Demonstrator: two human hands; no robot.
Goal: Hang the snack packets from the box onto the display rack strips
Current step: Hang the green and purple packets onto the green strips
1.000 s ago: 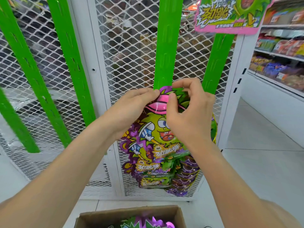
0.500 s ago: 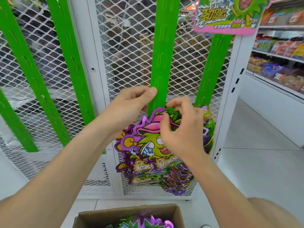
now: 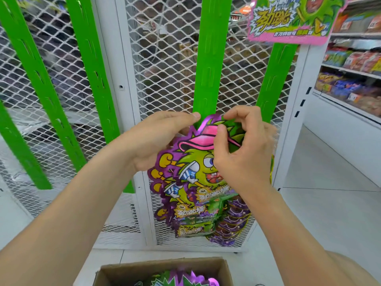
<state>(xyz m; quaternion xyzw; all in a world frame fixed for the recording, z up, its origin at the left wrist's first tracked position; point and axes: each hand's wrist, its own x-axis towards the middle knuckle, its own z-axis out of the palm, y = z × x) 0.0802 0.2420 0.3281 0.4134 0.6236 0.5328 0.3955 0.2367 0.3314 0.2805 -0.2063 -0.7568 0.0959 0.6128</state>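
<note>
A snack packet with a green cartoon figure in a pink hat is held against the middle green display strip. My right hand pinches the packet's top edge between thumb and fingers. My left hand holds the strip's left edge just above the packet, fingertips on the green band. Several more packets hang overlapped below on the same strip. At the bottom edge, an open cardboard box holds more packets.
White mesh rack panels carry other green strips at the left and one at the right under a pink-green header sign. Store shelves with goods line the right side. White floor tiles lie right of the rack.
The packet first dropped lower with my right hand, then rose again to the strip; its top now sits beside my left fingertips. My right fingers have re-pinched the packet's top edge.
</note>
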